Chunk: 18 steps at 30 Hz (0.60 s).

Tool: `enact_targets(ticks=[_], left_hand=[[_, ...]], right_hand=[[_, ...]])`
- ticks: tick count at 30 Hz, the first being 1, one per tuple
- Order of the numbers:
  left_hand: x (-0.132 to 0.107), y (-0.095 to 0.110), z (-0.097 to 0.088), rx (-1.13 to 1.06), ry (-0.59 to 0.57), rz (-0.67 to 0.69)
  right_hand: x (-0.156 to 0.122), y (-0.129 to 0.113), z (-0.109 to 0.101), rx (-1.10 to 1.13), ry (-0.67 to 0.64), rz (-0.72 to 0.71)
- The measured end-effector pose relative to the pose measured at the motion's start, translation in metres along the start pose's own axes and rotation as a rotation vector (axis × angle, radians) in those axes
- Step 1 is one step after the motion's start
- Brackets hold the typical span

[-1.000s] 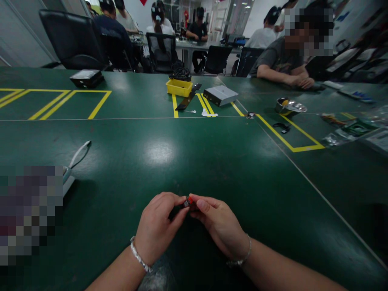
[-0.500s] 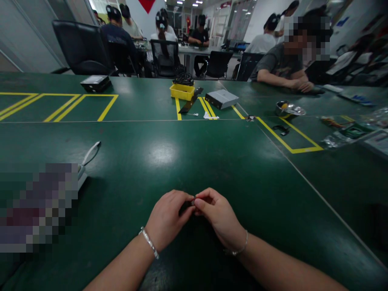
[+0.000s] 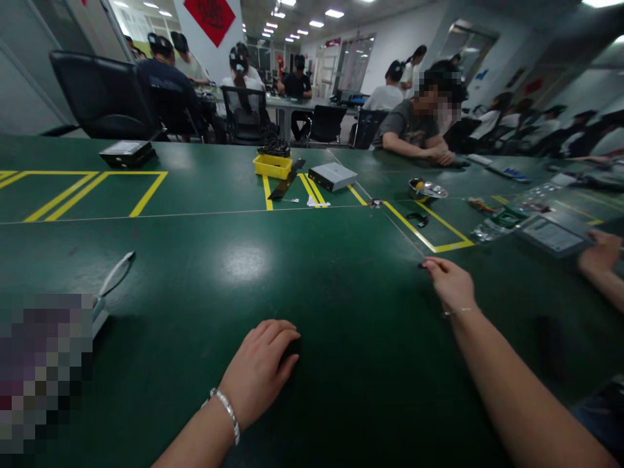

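My left hand (image 3: 260,369) rests palm down on the green table (image 3: 312,279) close to me. Its fingers are curled together over a dark shape that I cannot make out. My right hand (image 3: 449,282) is stretched forward and to the right, near the corner of a yellow taped box (image 3: 439,246). Its fingertips are pinched on a small dark part (image 3: 422,264) just above the table top. A bracelet sits on each wrist.
A white-handled tool (image 3: 116,272) lies at the left. A yellow bin (image 3: 272,166), grey box (image 3: 333,175), metal bowl (image 3: 427,190) and black clip (image 3: 418,219) lie farther off. Another person's hand (image 3: 600,255) and plastic bags (image 3: 507,218) are at the right. People sit behind.
My hands were together over a small part in front of me. The right hand has since moved out to the right and forward, while the left has dropped onto the table.
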<state>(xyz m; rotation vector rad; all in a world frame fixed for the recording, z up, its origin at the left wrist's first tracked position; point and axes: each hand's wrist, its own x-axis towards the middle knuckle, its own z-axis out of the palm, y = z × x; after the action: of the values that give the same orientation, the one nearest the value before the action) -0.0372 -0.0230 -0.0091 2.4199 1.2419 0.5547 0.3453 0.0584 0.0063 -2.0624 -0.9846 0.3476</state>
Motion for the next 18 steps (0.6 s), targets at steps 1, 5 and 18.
enact_targets(ticks=[1, 5, 18], left_hand=[[0.0, 0.0, 0.0, 0.007, 0.001, 0.002], [0.001, -0.001, 0.0, 0.033, -0.001, 0.009], [-0.001, -0.008, 0.006, 0.192, 0.013, -0.024]], right_hand=[[0.016, 0.013, -0.01, -0.132, 0.075, -0.015], [0.052, 0.057, -0.033, -0.483, 0.14, -0.047], [0.022, 0.029, -0.023, -0.532, 0.111, -0.327]])
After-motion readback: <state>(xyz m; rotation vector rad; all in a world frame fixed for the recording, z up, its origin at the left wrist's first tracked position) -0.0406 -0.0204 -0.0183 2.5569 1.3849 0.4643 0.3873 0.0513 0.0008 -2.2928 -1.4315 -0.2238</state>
